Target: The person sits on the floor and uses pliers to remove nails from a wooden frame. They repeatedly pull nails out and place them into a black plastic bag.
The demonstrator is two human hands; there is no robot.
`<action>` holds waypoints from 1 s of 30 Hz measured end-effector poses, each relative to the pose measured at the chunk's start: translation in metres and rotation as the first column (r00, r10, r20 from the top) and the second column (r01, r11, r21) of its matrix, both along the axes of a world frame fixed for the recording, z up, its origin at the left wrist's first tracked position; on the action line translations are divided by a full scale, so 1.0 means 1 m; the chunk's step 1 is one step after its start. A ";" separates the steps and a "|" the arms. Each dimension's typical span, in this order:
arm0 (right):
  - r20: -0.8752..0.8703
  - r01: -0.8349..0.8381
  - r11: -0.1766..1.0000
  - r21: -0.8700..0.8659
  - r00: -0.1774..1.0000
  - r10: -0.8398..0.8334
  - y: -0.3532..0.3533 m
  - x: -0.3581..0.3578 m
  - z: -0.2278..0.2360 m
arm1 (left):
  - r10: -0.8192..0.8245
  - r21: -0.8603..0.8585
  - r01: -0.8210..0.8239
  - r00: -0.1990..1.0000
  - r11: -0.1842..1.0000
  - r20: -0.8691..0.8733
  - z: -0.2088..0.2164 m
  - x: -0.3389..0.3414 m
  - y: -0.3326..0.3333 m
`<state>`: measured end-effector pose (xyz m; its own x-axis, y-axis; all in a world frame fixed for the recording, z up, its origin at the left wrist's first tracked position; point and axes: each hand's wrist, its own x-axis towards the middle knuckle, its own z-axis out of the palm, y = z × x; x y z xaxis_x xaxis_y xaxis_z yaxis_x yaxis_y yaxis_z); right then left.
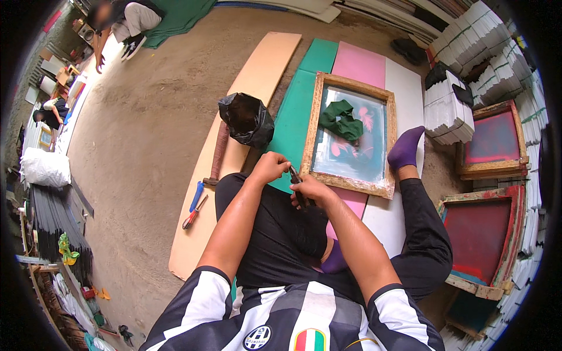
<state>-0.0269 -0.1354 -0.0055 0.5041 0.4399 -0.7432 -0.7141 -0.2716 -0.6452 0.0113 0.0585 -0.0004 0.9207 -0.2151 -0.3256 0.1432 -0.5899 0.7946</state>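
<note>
Basically, left hand (270, 168), fingertips curled in, any hold too small to tell, is at the tip of the dark pliers (295, 177), long axis running away from body, right hand (312, 191) closed around their handles, wooden-framed screen (351, 183) beyond-right of that grip.

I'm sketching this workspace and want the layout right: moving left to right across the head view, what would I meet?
White sack → red-handled screwdriver → black plastic bag → dark hand tool → green cloth → far purple sock → upper red framed screen.
</note>
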 end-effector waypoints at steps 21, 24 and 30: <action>-0.001 0.122 0.988 0.098 0.992 -0.122 -0.033 -0.016 0.001 | 0.222 0.246 -0.241 0.969 0.939 0.104 -0.047 0.011 0.009; 0.051 0.230 0.973 -0.032 0.972 -0.229 -0.079 -0.037 -0.006 | 0.076 0.309 -0.141 0.974 0.941 0.213 -0.017 0.000 -0.018; 0.037 0.194 0.952 -0.238 0.981 -0.191 -0.141 -0.051 -0.029 | -0.295 0.437 0.157 0.917 0.886 0.268 -0.005 -0.015 -0.051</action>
